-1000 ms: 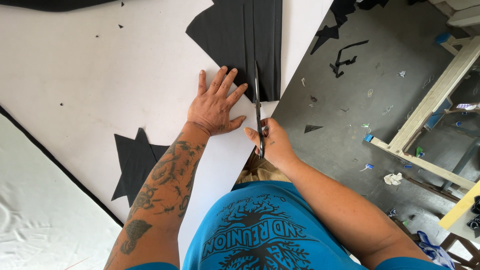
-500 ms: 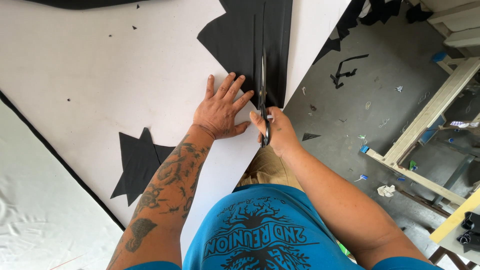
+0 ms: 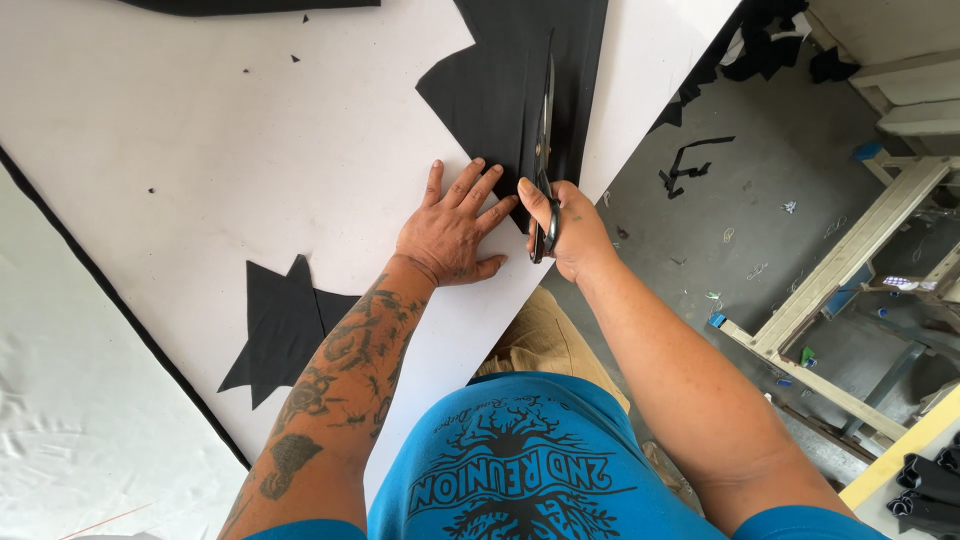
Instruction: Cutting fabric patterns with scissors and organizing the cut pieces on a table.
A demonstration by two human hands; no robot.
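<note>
Fingers [image 3: 470,195] pin black fabric [image 3: 500,90]; right hand [image 3: 565,235] grips scissors [image 3: 545,150].

The flat cloth piece [image 3: 505,90] is black, the scissors [image 3: 545,150] are dark, the table [image 3: 200,150] is white, and the floor [image 3: 720,260] is grey with black scraps.

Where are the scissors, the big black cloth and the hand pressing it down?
scissors [image 3: 545,120], head view, on the blades.
black cloth [image 3: 490,90], head view, left part.
left hand [image 3: 450,235], head view, back of hand.
</note>
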